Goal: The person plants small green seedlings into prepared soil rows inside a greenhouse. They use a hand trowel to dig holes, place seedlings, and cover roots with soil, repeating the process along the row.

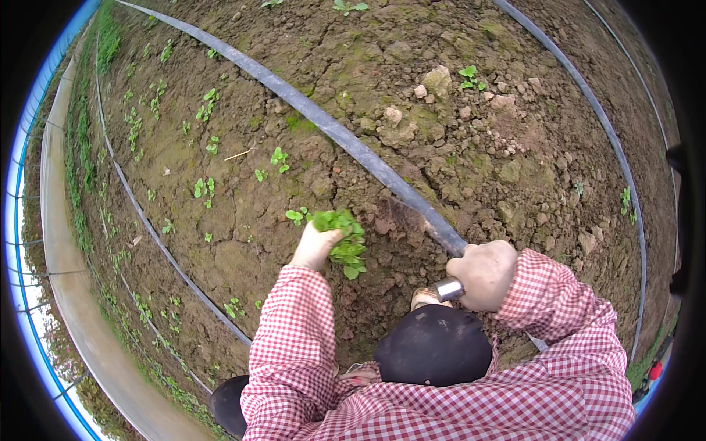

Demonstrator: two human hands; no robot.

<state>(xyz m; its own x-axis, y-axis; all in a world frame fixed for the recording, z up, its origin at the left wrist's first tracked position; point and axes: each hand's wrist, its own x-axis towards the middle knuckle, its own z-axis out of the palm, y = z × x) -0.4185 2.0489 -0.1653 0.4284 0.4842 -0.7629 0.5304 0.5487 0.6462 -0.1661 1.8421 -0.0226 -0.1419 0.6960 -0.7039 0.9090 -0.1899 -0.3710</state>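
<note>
A bunch of leafy green seedlings (345, 242) is in my left hand (316, 245), just above the soil left of the middle. My right hand (485, 274) is closed in a fist around a tool; a shiny metal cylindrical end (449, 289) pokes out below it, and the rest of the tool is hard to make out. A dark drip irrigation hose (342, 135) runs diagonally over the bed and meets the fist. Small green seedlings (279, 159) grow in the cracked soil (248, 187) beyond my left hand.
Thinner hoses (160, 242) run along the left, and another hose (595, 105) curves at the right. Clods and stones (437, 81) lie at the upper right. My knee in dark cloth (436, 344) is close below my right hand. A pale strip (71, 259) borders the left side.
</note>
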